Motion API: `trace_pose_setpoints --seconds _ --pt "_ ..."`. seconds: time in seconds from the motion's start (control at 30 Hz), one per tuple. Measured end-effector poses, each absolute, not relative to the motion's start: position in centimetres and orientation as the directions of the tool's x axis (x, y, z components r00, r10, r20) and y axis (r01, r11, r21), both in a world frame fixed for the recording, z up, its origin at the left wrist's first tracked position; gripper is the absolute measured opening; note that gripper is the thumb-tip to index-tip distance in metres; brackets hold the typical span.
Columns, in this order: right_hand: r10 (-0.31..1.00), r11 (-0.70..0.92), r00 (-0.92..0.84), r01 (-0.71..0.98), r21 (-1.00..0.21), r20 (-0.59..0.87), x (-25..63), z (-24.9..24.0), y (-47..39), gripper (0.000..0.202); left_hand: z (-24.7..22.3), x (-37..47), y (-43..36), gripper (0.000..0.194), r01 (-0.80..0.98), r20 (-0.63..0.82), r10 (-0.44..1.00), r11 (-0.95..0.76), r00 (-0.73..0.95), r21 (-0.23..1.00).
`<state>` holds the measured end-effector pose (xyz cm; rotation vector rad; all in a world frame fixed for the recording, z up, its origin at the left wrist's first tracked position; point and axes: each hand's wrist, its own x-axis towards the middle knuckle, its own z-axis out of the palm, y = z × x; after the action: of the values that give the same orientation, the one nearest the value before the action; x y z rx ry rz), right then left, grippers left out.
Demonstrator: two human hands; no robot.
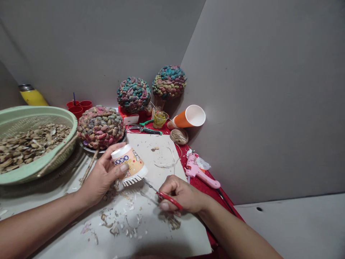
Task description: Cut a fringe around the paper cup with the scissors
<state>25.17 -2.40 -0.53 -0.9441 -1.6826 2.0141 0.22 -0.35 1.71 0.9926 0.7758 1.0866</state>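
Note:
My left hand (107, 171) is closed around a printed paper cup (134, 163), which it holds tilted with the open rim downward. Along part of that rim the paper is slit into a row of narrow white strips. My right hand (179, 194) grips red-handled scissors (169, 200). Their blades reach the cup's rim at the end of the slit row; how far apart the blades are I cannot tell. Shell bits and paper scraps (126, 226) lie on the pale board (185, 230) beneath my hands.
At left stands a green basket (71, 135) of shells. Three balls covered in coloured shells, one a pinkish ball (101, 127), stand behind. Farther right are green-handled pliers (148, 130), an orange cup (182, 119), a twine roll (179, 136) and a pink glue gun (201, 172). Grey walls (258, 100) close off the back and right.

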Motion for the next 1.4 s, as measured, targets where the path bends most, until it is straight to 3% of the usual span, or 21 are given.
trace_pose_setpoints --seconds 0.33,0.83,1.13,1.27,1.33,1.4 --pt "0.572 -0.363 -0.762 0.096 -0.927 -0.303 25.5 -1.0 -2.3 0.054 2.0 0.1 -0.5 0.056 -0.333 0.004 0.954 0.1 0.299 0.938" --pt "0.51 -0.432 -0.839 -0.062 -0.9 -0.188 25.8 -1.4 -2.1 0.05 1.9 0.0 -0.3 0.054 -0.299 0.16 0.948 -0.074 0.276 0.951" --pt "0.502 -0.395 -0.823 0.056 -0.917 -0.267 26.0 -1.6 -2.0 0.054 1.9 0.1 -0.6 0.053 -0.333 0.045 0.946 0.068 0.32 0.94" --pt "0.53 -0.212 -0.811 0.156 -0.965 -0.248 26.3 -0.6 -2.4 0.058 1.7 0.2 -0.2 0.048 -0.379 -0.065 0.945 0.19 0.32 0.906" --pt "0.631 0.032 -0.764 0.2 -0.979 -0.135 26.3 -0.1 -2.8 0.055 1.6 0.4 0.0 0.042 -0.408 -0.104 0.945 0.231 0.31 0.883" --pt "0.728 0.325 -0.683 0.268 -0.907 0.059 26.1 0.3 -3.1 0.05 1.5 0.5 0.3 0.037 -0.428 -0.119 0.943 0.251 0.311 0.868"
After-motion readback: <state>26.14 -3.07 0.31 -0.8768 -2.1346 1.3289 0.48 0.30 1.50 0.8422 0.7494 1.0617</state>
